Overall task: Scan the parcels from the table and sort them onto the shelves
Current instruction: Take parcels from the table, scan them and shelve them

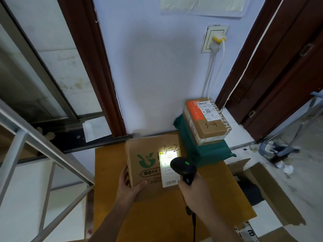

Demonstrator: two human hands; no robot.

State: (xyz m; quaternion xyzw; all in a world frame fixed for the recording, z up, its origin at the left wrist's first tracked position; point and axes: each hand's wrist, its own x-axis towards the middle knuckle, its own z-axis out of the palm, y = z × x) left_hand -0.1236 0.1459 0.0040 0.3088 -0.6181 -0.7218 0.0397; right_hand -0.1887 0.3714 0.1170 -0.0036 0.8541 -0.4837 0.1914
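My left hand (129,185) grips the box (150,165) at its near left corner, thumb on top, fingers along the side. My right hand (194,193) is curled round the scanner (183,167) handle. Both forearms reach forward.

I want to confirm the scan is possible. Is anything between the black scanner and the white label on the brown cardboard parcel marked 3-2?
Nothing visible blocks it. The black handheld scanner in the right hand lights the white label directly; the left hand grips the brown cardboard parcel at its edge, off the label.
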